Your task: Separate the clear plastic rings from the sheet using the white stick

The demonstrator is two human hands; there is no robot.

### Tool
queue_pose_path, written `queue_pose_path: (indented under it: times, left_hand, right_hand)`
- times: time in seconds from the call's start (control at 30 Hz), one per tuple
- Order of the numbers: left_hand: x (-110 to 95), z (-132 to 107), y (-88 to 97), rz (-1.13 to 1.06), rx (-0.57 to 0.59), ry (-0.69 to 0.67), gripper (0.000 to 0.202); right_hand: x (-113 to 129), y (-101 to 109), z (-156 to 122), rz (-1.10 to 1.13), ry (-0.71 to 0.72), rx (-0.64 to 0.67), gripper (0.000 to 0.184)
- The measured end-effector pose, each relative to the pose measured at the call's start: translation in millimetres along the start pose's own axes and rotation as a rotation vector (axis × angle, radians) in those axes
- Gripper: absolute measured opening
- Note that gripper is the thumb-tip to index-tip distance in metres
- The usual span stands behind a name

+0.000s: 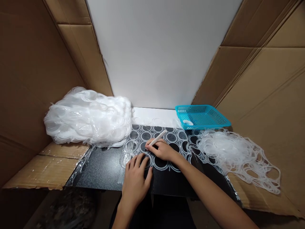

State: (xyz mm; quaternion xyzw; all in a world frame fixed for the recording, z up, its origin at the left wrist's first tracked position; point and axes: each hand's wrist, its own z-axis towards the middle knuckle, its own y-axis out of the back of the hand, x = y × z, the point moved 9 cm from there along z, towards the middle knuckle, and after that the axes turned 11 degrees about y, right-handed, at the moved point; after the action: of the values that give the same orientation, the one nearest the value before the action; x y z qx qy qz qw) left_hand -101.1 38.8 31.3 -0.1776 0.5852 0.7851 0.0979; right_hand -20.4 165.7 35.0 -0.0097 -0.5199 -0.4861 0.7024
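A clear plastic sheet with rows of white-edged rings (172, 137) lies flat on the black tabletop (100, 165). My right hand (162, 149) is closed round a slim white pen-like tool (158, 138), held at a slant with its lower end down at the sheet. What kind of tip it has is too small to tell. My left hand (137, 171) rests with fingers spread on the near left part of the sheet, just left of the tool.
A tall pile of ringed plastic sheets (88, 117) stands at the left. Behind on the right is a blue plastic basket (202, 116) with a white ring (188, 122) inside. Tangled plastic webbing (233, 152) lies at the right. Cardboard walls (269, 82) enclose the sides.
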Motion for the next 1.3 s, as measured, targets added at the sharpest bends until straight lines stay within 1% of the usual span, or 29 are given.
queue_pose_path:
  times: [0.07, 0.2, 0.47, 0.63, 0.7, 0.77, 0.9, 0.97, 1.03, 1.1, 1.2, 1.3]
  left_hand:
    - [-1, 0, -0.5, 0.012, 0.0, -0.006, 0.035]
    - [-1, 1, -2.1, 0.031, 0.005, -0.01, 0.037]
    - [0, 1, -2.9, 0.033, 0.008, -0.003, 0.036]
    - [-1, 1, -2.5, 0.031, 0.015, 0.001, 0.037]
    - [-1, 1, -2.6, 0.038, 0.017, 0.003, 0.037]
    - [0, 2, -3.3, 0.049, 0.023, 0.008, 0.037]
    - [-1, 3, -5.9, 0.074, 0.044, 0.008, 0.038]
    - [-2, 4, -6.3, 0.089, 0.044, 0.007, 0.037]
    - [-2, 4, -6.1, 0.101, 0.039, 0.005, 0.036]
    - [-2, 3, -5.8, 0.105, 0.032, 0.003, 0.036]
    - [-2, 2, -6.1, 0.1, 0.024, -0.001, 0.036]
    - [-2, 2, -6.6, 0.079, 0.023, 0.001, 0.036]
  right_hand:
    - [1, -1, -1, -0.01, 0.016, 0.021, 0.024]
    - [-4, 3, -3, 0.03, -0.031, -0.028, 0.025]
    - [-10, 3, -3, 0.063, -0.066, -0.045, 0.026]
    - [-7, 3, -3, 0.002, -0.045, -0.026, 0.022]
    - [-1, 2, -2, -0.032, 0.01, -0.001, 0.022]
    - [9, -1, -1, -0.089, 0.112, 0.053, 0.022]
    - [27, -15, -3, -0.349, 0.348, 0.177, 0.024]
    - [28, -20, -2, -0.482, 0.39, 0.204, 0.024]
    - [22, -18, 2, -0.579, 0.346, 0.183, 0.026]
    - [11, -8, 8, -0.634, 0.243, 0.124, 0.028]
    - [-5, 12, 17, -0.605, 0.104, 0.024, 0.032]
    - [-14, 38, 21, -0.547, 0.022, -0.12, 0.035]
